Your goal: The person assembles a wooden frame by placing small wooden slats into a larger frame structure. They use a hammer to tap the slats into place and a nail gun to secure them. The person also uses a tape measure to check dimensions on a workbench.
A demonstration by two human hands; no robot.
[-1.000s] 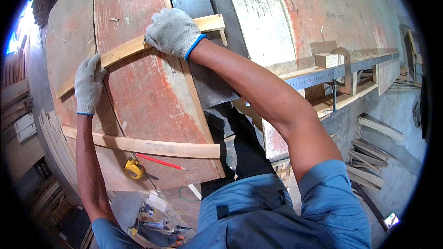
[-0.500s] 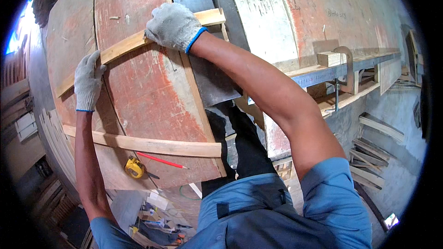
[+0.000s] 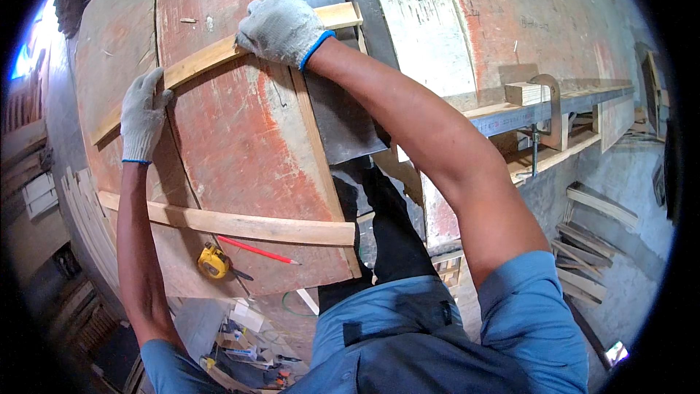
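Our long wood strip [image 3: 200, 63] has one end by the table's [image 3: 226, 149] left edge. Our left hand [image 3: 144, 114] and right hand [image 3: 283, 29] are wrapped round it, well apart, likely to steady it. A second strip [image 3: 255, 227], red pencil [image 3: 259, 250] and yellow tape measure [image 3: 212, 261] lie nearer the front edge.

Across the bench [image 3: 226, 153], my left hand [image 3: 144, 115] and right hand [image 3: 283, 29] sit along the far strip [image 3: 203, 63]; closer to me lie the near strip [image 3: 292, 231], then pencil [image 3: 259, 250] and tape measure [image 3: 213, 261]; rightward, a clamp [image 3: 556, 113], seemingly on the ruler [image 3: 503, 122].
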